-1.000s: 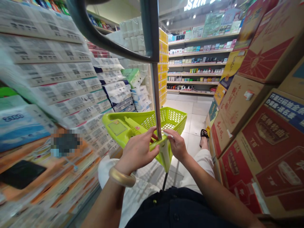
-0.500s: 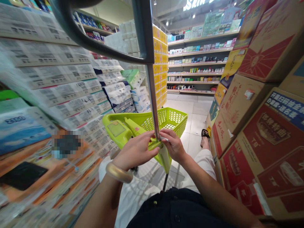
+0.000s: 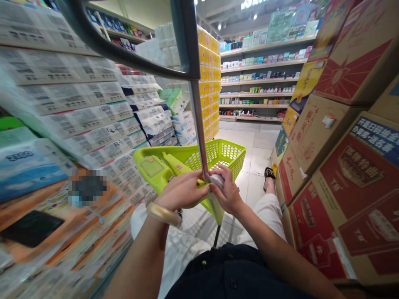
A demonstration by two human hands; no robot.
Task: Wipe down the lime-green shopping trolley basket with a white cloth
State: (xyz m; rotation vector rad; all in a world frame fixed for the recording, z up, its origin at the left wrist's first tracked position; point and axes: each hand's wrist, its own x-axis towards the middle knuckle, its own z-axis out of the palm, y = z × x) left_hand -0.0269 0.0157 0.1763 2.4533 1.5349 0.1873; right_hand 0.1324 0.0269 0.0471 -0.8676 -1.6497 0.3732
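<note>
A lime-green shopping basket cart (image 3: 187, 155) stands between my legs, its grey metal handle pole (image 3: 197, 120) rising from the near corner toward me. My left hand (image 3: 183, 189), with a gold bangle on the wrist, is closed at the foot of the pole, fingertips and thumb against it. Just across the pole, my right hand (image 3: 229, 193) is closed on a small whitish wad (image 3: 216, 181), thumb toward the pole. Its material is unclear, since the fingers cover most of it.
Stacked wrapped paper packs (image 3: 84, 97) line the left, with a dark phone-like slab (image 3: 33, 228) lying on orange packs. Cardboard cartons (image 3: 349, 174) rise close on the right. Yellow boxes (image 3: 209, 83) and stocked shelves (image 3: 262, 79) stand beyond the tiled floor (image 3: 252, 158).
My right fingers have curled and more of the whitish wad now shows beneath them. My left hand has shifted slightly, its thumb drawn in closer to the pole. The cart stays in place.
</note>
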